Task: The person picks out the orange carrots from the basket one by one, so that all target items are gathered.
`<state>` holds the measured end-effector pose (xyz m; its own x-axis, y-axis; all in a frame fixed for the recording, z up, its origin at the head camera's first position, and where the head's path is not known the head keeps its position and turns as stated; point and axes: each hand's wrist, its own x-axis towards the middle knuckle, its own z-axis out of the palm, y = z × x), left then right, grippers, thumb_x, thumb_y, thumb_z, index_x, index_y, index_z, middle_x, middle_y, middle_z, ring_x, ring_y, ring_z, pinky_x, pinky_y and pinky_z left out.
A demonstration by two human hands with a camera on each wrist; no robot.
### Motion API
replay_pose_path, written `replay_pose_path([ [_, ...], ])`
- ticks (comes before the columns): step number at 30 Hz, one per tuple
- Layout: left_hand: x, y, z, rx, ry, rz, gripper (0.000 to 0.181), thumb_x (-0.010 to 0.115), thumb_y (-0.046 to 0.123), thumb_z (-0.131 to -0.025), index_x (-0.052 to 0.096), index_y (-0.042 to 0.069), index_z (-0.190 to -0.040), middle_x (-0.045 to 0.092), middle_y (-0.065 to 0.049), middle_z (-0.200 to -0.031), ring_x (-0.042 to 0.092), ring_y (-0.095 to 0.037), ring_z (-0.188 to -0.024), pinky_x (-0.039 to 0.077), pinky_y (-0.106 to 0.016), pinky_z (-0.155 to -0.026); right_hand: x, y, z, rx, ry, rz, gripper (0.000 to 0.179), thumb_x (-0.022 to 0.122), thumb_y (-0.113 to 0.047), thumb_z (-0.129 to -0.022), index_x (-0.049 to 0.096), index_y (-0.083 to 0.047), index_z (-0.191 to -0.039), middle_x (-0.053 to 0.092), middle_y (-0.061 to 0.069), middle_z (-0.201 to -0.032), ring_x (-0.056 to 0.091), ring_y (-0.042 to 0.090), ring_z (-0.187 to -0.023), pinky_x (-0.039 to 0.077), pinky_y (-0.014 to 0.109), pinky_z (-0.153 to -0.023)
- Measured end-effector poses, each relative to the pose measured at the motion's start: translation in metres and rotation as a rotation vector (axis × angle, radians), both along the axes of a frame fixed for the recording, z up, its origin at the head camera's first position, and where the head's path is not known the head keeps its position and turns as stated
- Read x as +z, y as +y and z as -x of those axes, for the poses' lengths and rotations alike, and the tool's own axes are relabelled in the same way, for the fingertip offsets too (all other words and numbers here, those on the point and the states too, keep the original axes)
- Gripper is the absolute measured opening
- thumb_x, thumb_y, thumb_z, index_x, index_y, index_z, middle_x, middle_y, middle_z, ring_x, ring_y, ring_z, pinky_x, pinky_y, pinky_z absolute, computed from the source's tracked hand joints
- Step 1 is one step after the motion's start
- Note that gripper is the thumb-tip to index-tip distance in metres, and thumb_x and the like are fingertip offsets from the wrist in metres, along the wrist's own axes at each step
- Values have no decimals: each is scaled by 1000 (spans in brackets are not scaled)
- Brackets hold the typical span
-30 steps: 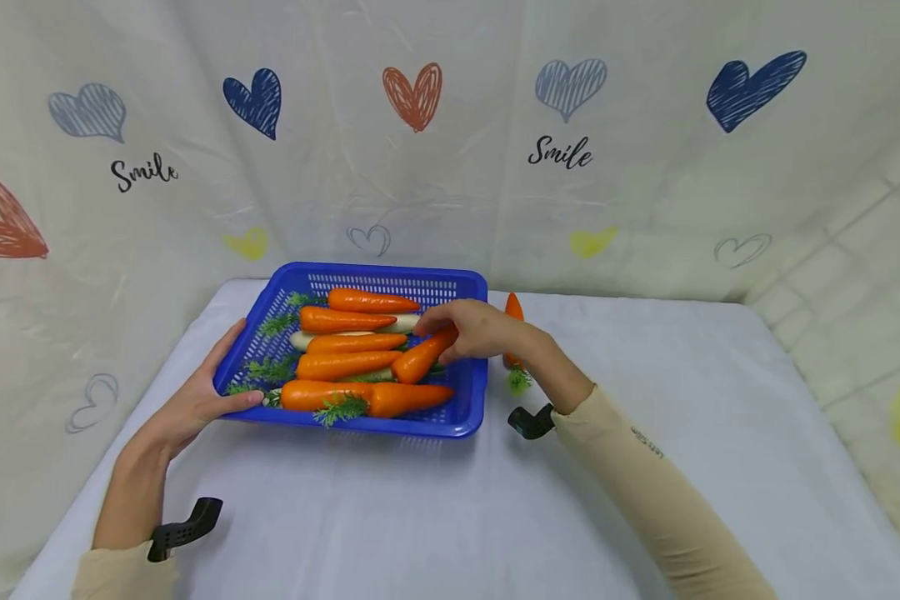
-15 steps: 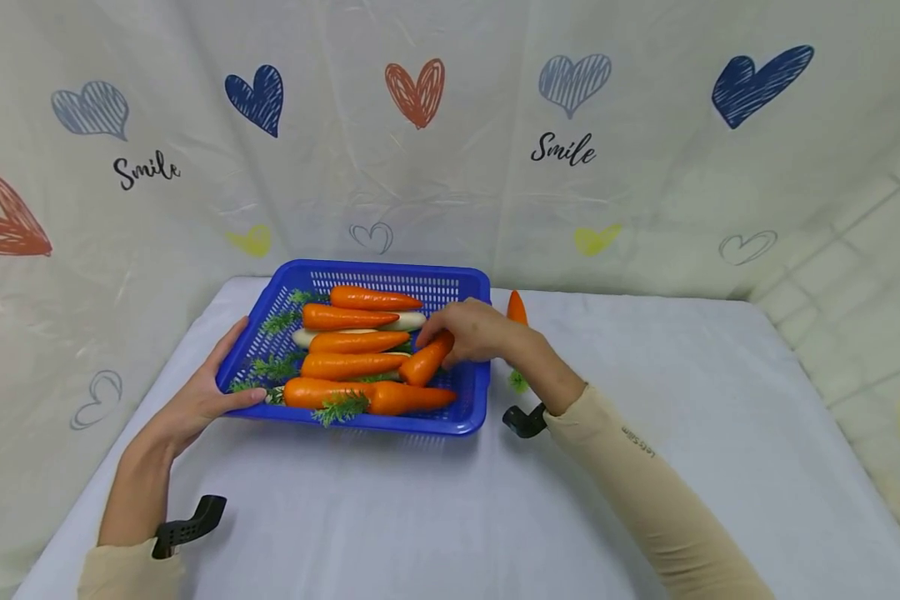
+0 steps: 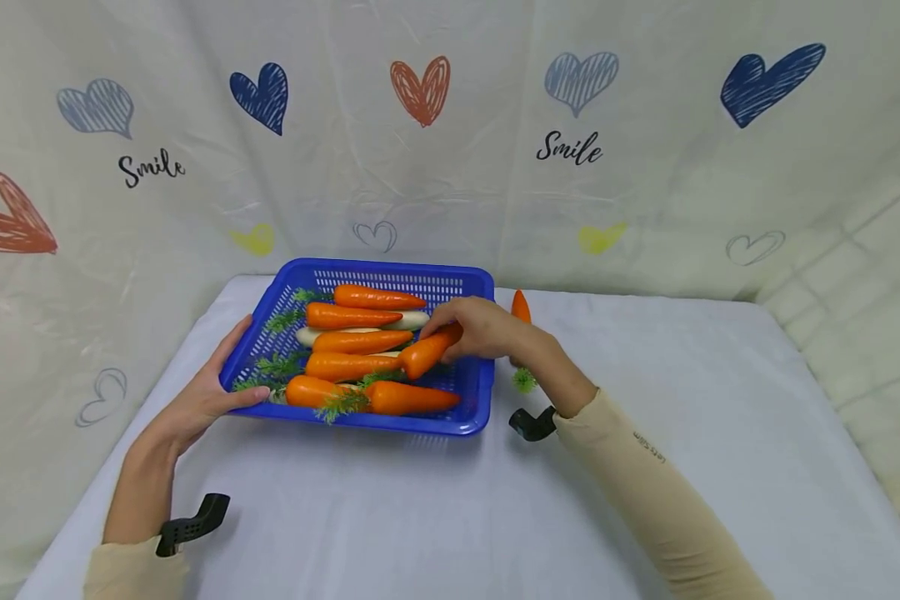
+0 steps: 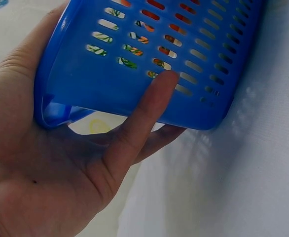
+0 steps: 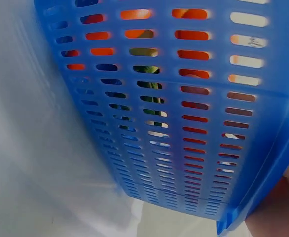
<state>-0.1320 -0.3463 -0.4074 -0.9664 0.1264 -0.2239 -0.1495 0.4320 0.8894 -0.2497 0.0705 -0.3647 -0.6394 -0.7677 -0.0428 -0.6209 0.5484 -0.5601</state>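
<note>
A blue plastic basket (image 3: 390, 426) with slotted walls holds several orange carrots (image 3: 412, 398) with green tops, lying mostly sideways, and white radish-like roots (image 3: 407, 321) partly under them. At its left end my left hand (image 3: 202, 396) grips the rim, thumb over the edge; in the left wrist view, fingers (image 4: 147, 108) lie against the outer wall. My right hand (image 3: 480, 327) reaches over the right rim and pinches a carrot (image 3: 423, 353) by its narrow end, thick end pointing down-left over the others. The basket wall (image 5: 263, 128) hides this grip in the right wrist view.
Just right of the basket, another carrot (image 3: 521, 307) lies on the white-covered table (image 3: 360, 517), partly behind my right wrist. A white curtain (image 3: 465, 192) printed with hearts hangs along the table's back edge.
The carrot in my right hand has turned slightly flatter, and more green leaves show below its thick end. My left hand keeps its place on the basket. The whole view has shifted slightly.
</note>
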Motion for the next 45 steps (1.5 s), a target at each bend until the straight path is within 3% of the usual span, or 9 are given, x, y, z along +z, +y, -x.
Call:
replay_pose_path([
  [5, -1, -4, -4, 8, -5, 13, 105, 70, 29, -98, -10, 49, -163, -3, -24, -173, 20, -54, -147, 26, -77, -117, -5, 0, -2, -32, 8, 138, 36, 83, -16, -90, 73, -16, -125, 71, 2, -124, 62, 21, -112, 53, 40, -105],
  [13, -2, -4, -4, 3, -5, 15, 105, 70, 29, -98, -10, 49, -163, -2, -25, -173, 21, -54, -147, 28, -76, -116, -12, 5, -5, -178, 25, 369, 39, 82, -10, -90, 70, -9, -128, 61, 8, -127, 65, 25, -113, 60, 38, -97],
  [17, -1, -4, -5, 2, -1, 18, 106, 70, 29, -98, -10, 48, -164, -2, -25, -172, 21, -55, -146, 27, -77, -116, -12, 10, -8, -243, 81, 439, 42, 85, -13, -87, 73, -10, -128, 59, 10, -121, 61, 30, -114, 56, 37, -95],
  [21, 0, -3, -5, 1, -1, 20, 106, 70, 29, -97, -10, 46, -164, -3, -25, -173, 20, -55, -147, 27, -77, -116, -10, 16, -11, -301, 87, 474, 44, 85, -18, -88, 73, -15, -130, 60, 9, -98, 57, 28, -94, 49, 34, -78],
  [24, -1, -3, -4, -1, -1, 17, 106, 70, 28, -98, -10, 47, -164, -3, -25, -173, 20, -55, -147, 27, -77, -116, -9, 22, -14, -314, 23, 496, 45, 81, -19, -92, 70, -19, -136, 62, 6, -81, 57, 27, -72, 48, 28, -63],
  [28, -2, -2, -2, -4, 0, 11, 106, 70, 28, -97, -10, 48, -164, -2, -25, -172, 21, -55, -147, 27, -77, -116, -11, 31, -15, -302, -90, 551, 46, 71, -11, -99, 62, -19, -144, 74, 12, -81, 58, 39, -55, 49, 28, -51],
  [34, -2, -1, -2, -1, -5, 4, 105, 69, 28, -98, -10, 48, -164, -3, -25, -173, 20, -55, -147, 26, -77, -116, -12, 40, -13, -288, -176, 622, 50, 64, -5, -102, 55, -20, -148, 77, 20, -112, 66, 32, -53, 59, 32, -58],
  [39, -2, 0, -1, -4, -4, 2, 104, 69, 30, -98, -10, 49, -164, -3, -23, -173, 20, -53, -147, 25, -77, -117, -13, 48, -11, -248, -271, 742, 54, 57, 9, -100, 53, -16, -148, 65, 21, -139, 75, 29, -69, 65, 41, -72],
  [45, -1, 1, 2, -4, 1, -4, 104, 69, 29, -99, -9, 49, -163, -4, -22, -174, 20, -51, -146, 24, -76, -117, -10, 62, -12, -216, -315, 809, 61, 51, 12, -100, 49, -19, -154, 63, 18, -140, 78, 33, -86, 64, 45, -85],
])
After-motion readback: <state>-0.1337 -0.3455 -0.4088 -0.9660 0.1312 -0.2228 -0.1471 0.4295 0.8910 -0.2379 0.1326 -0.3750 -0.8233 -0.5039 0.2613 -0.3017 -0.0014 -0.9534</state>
